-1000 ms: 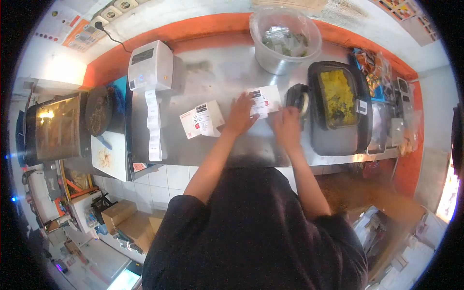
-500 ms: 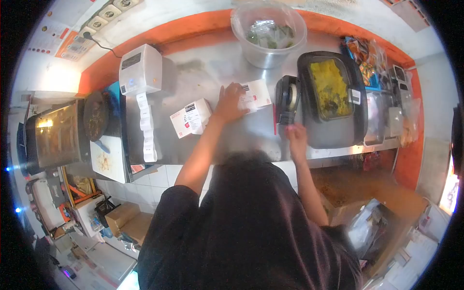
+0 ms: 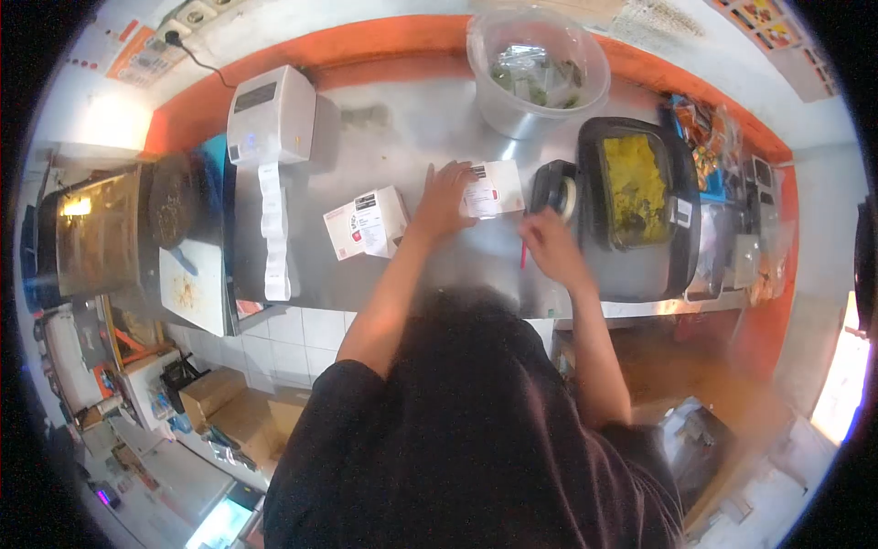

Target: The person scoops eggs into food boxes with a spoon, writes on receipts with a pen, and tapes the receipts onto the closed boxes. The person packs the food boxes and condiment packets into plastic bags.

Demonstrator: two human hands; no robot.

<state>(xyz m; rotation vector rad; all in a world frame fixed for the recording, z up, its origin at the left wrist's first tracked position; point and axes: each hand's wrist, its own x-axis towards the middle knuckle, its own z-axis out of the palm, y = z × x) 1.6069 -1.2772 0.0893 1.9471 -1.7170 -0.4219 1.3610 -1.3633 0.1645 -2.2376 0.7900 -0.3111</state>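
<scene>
My left hand (image 3: pixel 444 203) lies against the left side of a small white carton (image 3: pixel 494 189) with a printed label, fingers stretched out and thumb near its lower edge. My right hand (image 3: pixel 554 247) is closed in a pinch at the near end of a black tape dispenser (image 3: pixel 546 186) holding a pale roll; what the fingers hold, if anything, is hidden. A thin red stick-like thing (image 3: pixel 523 253) shows just left of that hand. Farther left, a second white carton (image 3: pixel 368 224) with a label on it sits tilted on the steel counter (image 3: pixel 366 156).
A white label printer (image 3: pixel 273 114) stands back left, its label strip (image 3: pixel 274 233) hanging forward. At the back is a clear tub (image 3: pixel 540 78) with bagged greens. To the right, a container of yellow food (image 3: pixel 633 188) rests on a black tray (image 3: pixel 631 279). A cutting board (image 3: pixel 192 284) lies left.
My right hand has moved up and left, closer to the labelled carton and over the dispenser's near end. My left hand stays at the carton, its fingers shifted slightly. The view has shifted a little.
</scene>
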